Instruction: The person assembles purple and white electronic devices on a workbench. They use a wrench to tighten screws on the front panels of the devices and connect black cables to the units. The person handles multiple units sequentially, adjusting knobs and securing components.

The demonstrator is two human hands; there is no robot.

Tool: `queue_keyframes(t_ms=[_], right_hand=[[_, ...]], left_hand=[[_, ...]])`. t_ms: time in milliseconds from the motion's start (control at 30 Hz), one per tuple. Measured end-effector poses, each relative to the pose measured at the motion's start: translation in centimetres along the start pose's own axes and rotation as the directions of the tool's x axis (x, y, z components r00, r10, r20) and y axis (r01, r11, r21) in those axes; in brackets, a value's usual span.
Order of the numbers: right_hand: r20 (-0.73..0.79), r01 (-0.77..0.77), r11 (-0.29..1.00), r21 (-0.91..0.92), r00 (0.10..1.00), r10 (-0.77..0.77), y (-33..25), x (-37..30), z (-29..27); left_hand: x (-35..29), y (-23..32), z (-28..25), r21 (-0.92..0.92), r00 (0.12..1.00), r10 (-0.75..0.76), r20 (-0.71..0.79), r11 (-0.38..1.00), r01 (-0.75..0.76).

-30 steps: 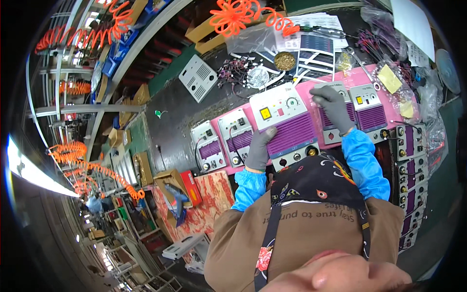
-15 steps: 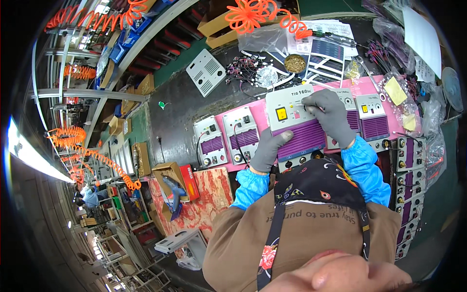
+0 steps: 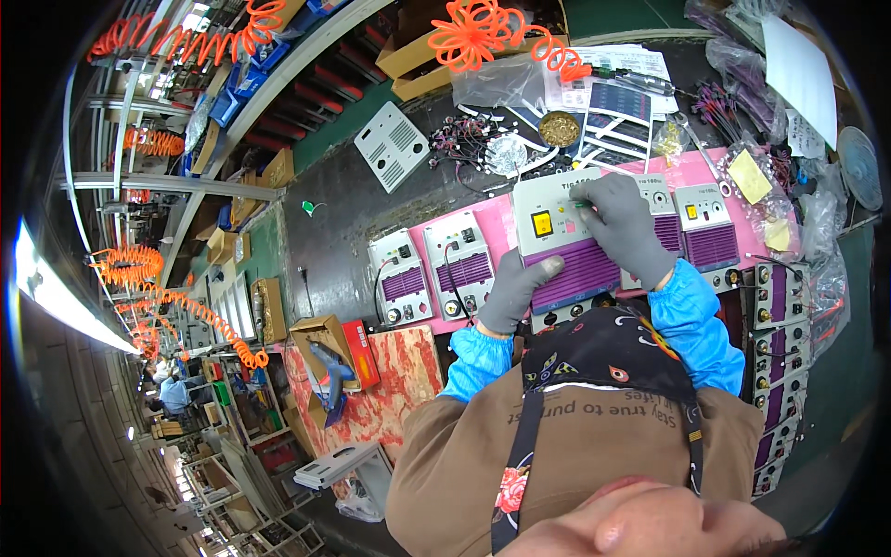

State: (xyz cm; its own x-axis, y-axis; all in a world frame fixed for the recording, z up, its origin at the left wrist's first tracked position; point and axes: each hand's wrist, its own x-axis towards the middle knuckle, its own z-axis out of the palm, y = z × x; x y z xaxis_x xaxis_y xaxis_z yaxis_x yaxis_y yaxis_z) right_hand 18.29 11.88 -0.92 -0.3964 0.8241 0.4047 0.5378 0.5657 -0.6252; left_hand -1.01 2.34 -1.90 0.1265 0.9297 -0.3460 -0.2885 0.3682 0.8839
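Tilted in front of me is a welder front panel (image 3: pixel 577 265), pale grey above with a yellow switch (image 3: pixel 542 223) and a purple louvred grille below. My left hand (image 3: pixel 517 288), in a grey glove, is closed on its left edge, thumb lying over the grille. The gloved right hand (image 3: pixel 624 227) is bent over the upper right of the panel, thumb and fingertips pinched together at its face. Whatever is between those fingertips is too small to make out, apart from a greenish spot. Similar panels (image 3: pixel 703 218) lie just to the right.
Two more panels (image 3: pixel 458 260) lie left on the pink mat (image 3: pixel 506 209). Behind are a bowl of small brass-coloured parts (image 3: pixel 560 129), bundled wires (image 3: pixel 464 139), a bare grey panel (image 3: pixel 392 146) and a powered screwdriver (image 3: pixel 640 80). A glue gun (image 3: pixel 331 367) rests in a carton at left.
The held panel has shifted slightly right and tilted a little. My right hand has moved with it, its fingers now covering more of the panel's top. The left hand keeps its hold.
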Motion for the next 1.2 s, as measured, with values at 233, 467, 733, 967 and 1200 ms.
queue_keyframes(t_ms=[233, 467, 733, 967, 1200], right_hand=[[0.099, 0.206, 0.963, -0.176, 0.977, -0.191, -0.9, 0.8, 0.0], [0.191, 0.272, 0.769, -0.579, 0.962, -0.197, -4.7, 0.5, 2.6], [0.062, 0.055, 0.995, -0.086, 0.997, -0.05, -0.7, 0.2, 1.7], [-0.24, -0.57, 0.647, -0.507, 0.814, 0.53, 30.7, -3.2, -4.9], [-0.308, -0.537, 0.162, -0.828, 0.677, 0.669, 43.5, -5.1, 0.1]], left_hand=[[0.0, 0.3, 0.6, 0.061, 1.0, 0.027, 0.013, 0.998, -0.028], [-0.7, -0.7, -0.1, 0.041, 1.0, 0.02, -0.023, 0.999, -0.019], [-0.7, -1.5, -1.2, -0.084, 0.986, 0.06, -0.159, 0.994, -0.074], [-1.6, -2.9, -3.5, -0.173, 0.947, 0.017, -0.32, 0.982, -0.076], [-2.1, -2.0, -2.7, -0.254, 0.96, 0.08, -0.269, 0.955, -0.151]])
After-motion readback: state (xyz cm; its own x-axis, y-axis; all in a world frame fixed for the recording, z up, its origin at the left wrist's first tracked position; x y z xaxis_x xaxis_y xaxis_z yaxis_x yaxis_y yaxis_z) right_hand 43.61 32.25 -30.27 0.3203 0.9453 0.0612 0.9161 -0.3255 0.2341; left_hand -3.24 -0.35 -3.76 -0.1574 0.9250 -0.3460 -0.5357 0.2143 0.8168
